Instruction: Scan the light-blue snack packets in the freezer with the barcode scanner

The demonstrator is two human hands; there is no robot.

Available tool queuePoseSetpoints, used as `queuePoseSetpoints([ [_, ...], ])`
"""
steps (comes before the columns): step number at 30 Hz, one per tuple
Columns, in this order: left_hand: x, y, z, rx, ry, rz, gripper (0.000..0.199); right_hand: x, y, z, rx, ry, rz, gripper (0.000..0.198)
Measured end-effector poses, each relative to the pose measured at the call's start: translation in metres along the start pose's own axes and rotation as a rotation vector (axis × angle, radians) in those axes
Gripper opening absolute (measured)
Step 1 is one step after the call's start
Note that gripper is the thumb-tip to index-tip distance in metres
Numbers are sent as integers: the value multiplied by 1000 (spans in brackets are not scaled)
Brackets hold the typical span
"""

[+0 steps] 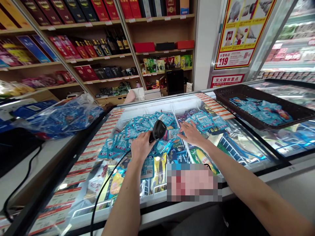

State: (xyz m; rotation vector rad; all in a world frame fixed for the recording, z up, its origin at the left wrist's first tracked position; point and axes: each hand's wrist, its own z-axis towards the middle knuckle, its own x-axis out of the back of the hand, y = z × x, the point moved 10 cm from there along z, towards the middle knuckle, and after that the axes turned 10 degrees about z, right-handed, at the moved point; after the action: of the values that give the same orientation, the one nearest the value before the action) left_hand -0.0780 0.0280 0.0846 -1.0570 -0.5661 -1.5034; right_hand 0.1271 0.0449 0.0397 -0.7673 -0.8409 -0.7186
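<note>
A black handheld barcode scanner (158,130) is gripped in my left hand (141,146), its head pointing right and its cord trailing down to the left. My right hand (192,133) reaches in from the right, palm down, with fingers stretched and apart. Its fingertips are at the edge of a small blue packet (173,134) lying in front of the scanner; whether they press on it I cannot tell. Many more blue packets (134,127) lie spread in a heap on the freezer's glass top beyond the scanner. A smaller pile of blue packets (204,120) sits just past my right hand.
A dark brown basket (261,123) with blue packets stands at the right. Clear plastic bags (66,114) of blue packets lie at the left. Under the glass are wire dividers and frozen goods. Shelves (98,55) of boxes and bottles line the back. A pixelated patch hides the front edge.
</note>
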Motion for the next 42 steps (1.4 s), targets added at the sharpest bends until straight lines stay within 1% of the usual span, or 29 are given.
queuePoseSetpoints([
  [3,0,2,0,-17,1,-4,35,3,-2,-1,9,-19,27,33],
  [7,0,3,0,-24,10,-8,35,14,1,-1,-33,21,72,45],
  [9,-1,3,0,-29,12,-14,35,23,6,-2,-74,72,139,47],
  [14,0,8,0,-75,13,-40,36,44,27,-5,-179,250,313,33],
  [17,0,13,0,-102,-12,-58,35,49,32,-6,-190,291,358,32],
  [22,4,24,-1,-177,-16,-100,34,49,30,-7,-187,307,403,32],
  [26,3,31,-2,-236,-39,-109,34,50,30,-8,-194,308,455,32],
  [30,1,34,-2,-235,-75,-99,34,49,34,-9,-237,303,479,32],
  [33,1,36,-2,-235,-94,-92,34,49,34,-9,-237,302,497,33],
  [42,2,38,-2,-252,-61,-91,32,49,33,-8,-255,312,506,33],
])
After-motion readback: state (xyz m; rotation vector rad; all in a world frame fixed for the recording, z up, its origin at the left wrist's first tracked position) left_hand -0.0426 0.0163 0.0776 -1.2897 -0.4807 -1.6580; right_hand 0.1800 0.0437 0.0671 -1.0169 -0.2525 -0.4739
